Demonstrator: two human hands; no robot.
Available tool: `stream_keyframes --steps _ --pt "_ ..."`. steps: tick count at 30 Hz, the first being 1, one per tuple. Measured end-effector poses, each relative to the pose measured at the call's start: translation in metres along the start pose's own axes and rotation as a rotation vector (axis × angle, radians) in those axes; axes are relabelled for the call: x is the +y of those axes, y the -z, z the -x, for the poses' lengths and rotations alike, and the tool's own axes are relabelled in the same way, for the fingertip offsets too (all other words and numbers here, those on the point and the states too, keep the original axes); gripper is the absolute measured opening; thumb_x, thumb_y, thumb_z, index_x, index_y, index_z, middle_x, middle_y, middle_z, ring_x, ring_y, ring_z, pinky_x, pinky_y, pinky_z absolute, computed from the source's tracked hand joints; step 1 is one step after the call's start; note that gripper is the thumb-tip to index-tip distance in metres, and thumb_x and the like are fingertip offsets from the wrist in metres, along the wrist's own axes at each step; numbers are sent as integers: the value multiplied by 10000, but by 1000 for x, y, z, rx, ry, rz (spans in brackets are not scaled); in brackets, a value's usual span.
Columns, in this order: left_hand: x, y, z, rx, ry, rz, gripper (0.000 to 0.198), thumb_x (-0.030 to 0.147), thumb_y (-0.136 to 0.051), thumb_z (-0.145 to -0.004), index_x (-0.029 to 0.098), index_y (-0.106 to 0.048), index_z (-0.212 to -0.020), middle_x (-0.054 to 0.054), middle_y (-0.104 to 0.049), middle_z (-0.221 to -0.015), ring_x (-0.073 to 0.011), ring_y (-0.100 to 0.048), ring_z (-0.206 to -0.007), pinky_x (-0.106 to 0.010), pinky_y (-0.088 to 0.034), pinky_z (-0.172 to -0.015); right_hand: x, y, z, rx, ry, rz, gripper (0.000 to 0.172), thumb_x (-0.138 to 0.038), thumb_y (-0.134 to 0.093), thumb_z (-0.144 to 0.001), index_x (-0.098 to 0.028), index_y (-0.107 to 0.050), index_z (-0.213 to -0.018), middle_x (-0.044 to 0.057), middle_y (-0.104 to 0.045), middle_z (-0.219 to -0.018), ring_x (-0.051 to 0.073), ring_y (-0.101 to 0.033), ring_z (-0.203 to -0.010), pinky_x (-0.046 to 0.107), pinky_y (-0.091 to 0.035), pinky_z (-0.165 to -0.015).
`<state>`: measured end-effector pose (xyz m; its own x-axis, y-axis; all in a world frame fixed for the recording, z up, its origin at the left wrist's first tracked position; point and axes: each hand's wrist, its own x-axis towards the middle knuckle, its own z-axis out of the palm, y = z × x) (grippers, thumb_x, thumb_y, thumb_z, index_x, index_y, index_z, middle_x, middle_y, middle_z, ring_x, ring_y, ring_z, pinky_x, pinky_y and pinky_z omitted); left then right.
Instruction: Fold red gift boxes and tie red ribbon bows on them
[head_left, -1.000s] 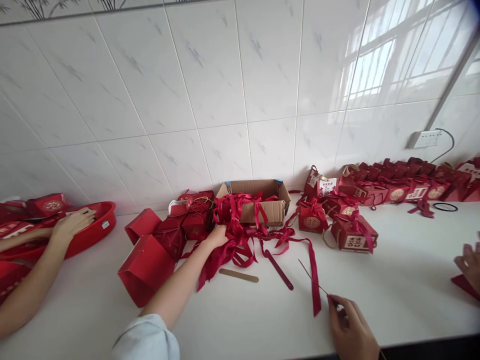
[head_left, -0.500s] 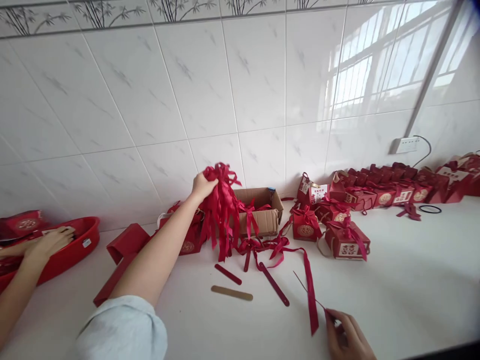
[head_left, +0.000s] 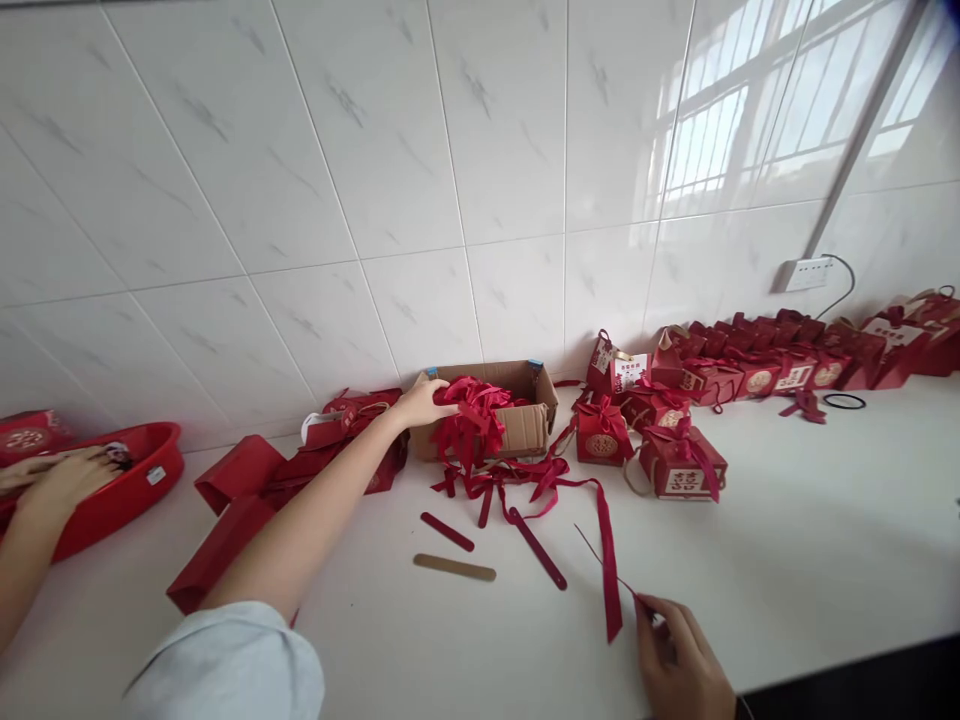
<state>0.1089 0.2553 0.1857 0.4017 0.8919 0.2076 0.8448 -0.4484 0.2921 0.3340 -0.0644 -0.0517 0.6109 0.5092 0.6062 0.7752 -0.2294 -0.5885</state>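
Bright daylight — window glare on wall tiles, edges warped.

囍 on red gift box

Deep red satin ribbons in a plain brown cardboard box; small red paper gift boxes bear gold emblems; glossy wall tiles are white with grey veining; smooth counter white

Left arm stretched far forward, left hand palm-down — right hand close in, fingers pinched together.
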Motion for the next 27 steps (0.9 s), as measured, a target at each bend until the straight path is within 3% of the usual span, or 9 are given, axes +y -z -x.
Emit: stream_keyframes --steps 2,4,6,8,11,14,17,22,27 --pt "-6 4 27 -43 8 3 498 322 -610 -731 199 -529 -1206 -74 -572 -1261 -235 -552 -1135 -302 -438 -931 1 0 0 1 10 3 306 -424 -446 -879 -225 -670 -819 19 -687 -777 114 -598 -537 207 -424 -477" --pt "-12 -6 63 -117 50 5 515 347 -564 -744 191 -493 -1230 -94 -573 -1260 -240 -553 -1143 -308 -443 -923 0 0 -1 9 12 0 334 -431 -424 -889 -214 -666 -813 25 -683 -770 113 -592 -529 210 -421 -483" --pt "-17 -30 105 -247 106 4 656 437 -629 -671 177 -476 -1253 -134 -555 -1293 -279 -547 -1165 -319 -459 -909 0 0 -1 14 8 -5 347 -434 -414 -893 -208 -664 -810 26 -680 -769 112 -589 -526 210 -413 -482" --pt "-19 -65 142 -361 180 -8 947 554 -706 -539 134 -402 -1332 -224 -441 -1395 -374 -436 -1272 -403 -427 -963 0 0 0 7 2 -13 342 -432 -420 -891 -207 -664 -809 25 -678 -766 111 -586 -529 208 -405 -481" --pt "-17 -115 170 -434 289 -46 1197 656 -677 -513 57 -198 -1432 -333 -136 -1495 -481 -70 -1379 -621 -225 -1035 0 0 0 -18 -9 -23 331 -422 -434 -887 -205 -671 -811 30 -677 -765 111 -584 -540 205 -401 -484" --pt "-2 -148 159 -382 236 -34 1278 683 -641 -566 80 39 -1464 -304 -2 -1521 -404 89 -1397 -602 -56 -1086 0 0 0 -27 -19 -31 338 -424 -432 -888 -200 -673 -815 45 -682 -785 119 -586 -555 204 -404 -483" --pt "22 -165 125 -326 141 0 1308 689 -665 -549 139 89 -1466 -286 5 -1530 -395 71 -1407 -582 -68 -1096 -1 0 0 -33 -27 -43 330 -426 -433 -890 -202 -666 -825 46 -680 -803 124 -587 -564 202 -410 -478" --pt "67 -187 76 -332 59 19 1264 712 -721 -415 214 -190 -1449 -218 50 -1549 -463 150 -1371 -618 -118 -1070 0 -2 -1 -46 -25 -69 306 -403 -436 -896 -200 -656 -834 54 -678 -823 129 -592 -567 209 -428 -489" --pt "93 -202 56 -321 -24 35 888 678 -711 -491 240 -527 -1241 -166 -251 -1508 -472 24 -1391 -628 -118 -1071 2 -5 -1 -36 21 -77 262 -360 -454 -899 -201 -656 -849 41 -678 -815 118 -595 -566 204 -436 -517"
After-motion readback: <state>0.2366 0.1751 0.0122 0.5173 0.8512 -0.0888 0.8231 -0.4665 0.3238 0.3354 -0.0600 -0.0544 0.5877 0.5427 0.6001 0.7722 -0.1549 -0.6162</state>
